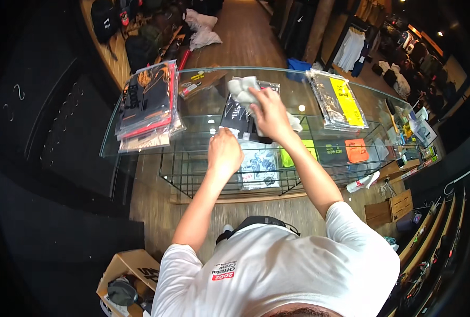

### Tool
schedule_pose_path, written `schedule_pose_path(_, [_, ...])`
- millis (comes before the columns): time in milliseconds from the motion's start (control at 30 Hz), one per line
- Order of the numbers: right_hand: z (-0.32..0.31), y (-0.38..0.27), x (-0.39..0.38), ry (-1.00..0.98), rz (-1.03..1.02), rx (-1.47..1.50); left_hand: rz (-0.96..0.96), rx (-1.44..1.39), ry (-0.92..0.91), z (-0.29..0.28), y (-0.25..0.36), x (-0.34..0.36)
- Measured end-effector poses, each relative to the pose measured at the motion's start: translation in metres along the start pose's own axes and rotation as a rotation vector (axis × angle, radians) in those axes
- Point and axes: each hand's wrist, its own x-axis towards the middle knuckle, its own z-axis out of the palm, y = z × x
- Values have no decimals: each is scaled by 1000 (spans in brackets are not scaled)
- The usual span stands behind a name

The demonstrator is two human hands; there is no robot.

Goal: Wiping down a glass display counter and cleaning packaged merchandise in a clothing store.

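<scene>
On the glass-topped counter (193, 138) lies a dark folded garment in a clear plastic bag (236, 117). My left hand (225, 152) is closed at the bag's near left corner, its fingertips mostly hidden from above. A bunched white cloth (244, 89) is under my right hand (270, 113), which grips it against the far part of the bag. Some of the cloth also shows beyond the right side of that hand. Both forearms reach forward over the counter's near edge.
A stack of bagged garments (149, 100) stands at the left, another bagged stack (338, 100) at the right. Under the glass, a wire rack (203, 177) holds folded items, including an orange one (356, 150). An open cardboard box (120, 267) sits at lower left.
</scene>
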Motion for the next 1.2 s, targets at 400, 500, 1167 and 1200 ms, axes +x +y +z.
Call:
schedule_pose_path(400, [17,-21,-74,-140,62,-198,216,-318,67,8,-41,10])
schedule_pose_path(500, [2,17,-70,-89,237,-376,218,-346,25,11,-33,10])
schedule_pose_path(1167, [74,163,86,-188,348,-613,285,-345,-174,2,-50,-2])
schedule_pose_path(1200, [67,173,82,-180,371,-642,281,-332,-177,-5,-47,-6])
